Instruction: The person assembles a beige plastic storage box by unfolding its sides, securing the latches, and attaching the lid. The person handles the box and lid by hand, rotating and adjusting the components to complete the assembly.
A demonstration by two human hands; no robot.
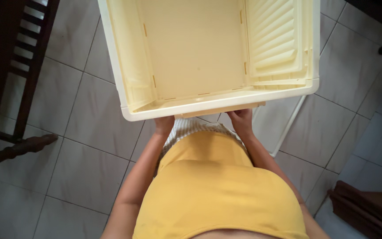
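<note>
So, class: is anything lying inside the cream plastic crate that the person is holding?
No: the crate shows only its bare floor and folded side panels, while the left hand and right hand grip its near rim.

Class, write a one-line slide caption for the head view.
Both hands, left and right, grip the near rim of a cream plastic crate above a tiled floor.

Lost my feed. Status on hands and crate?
Both hands, left and right, grip crate near rim. Crate empty. Dark chair left.
</note>
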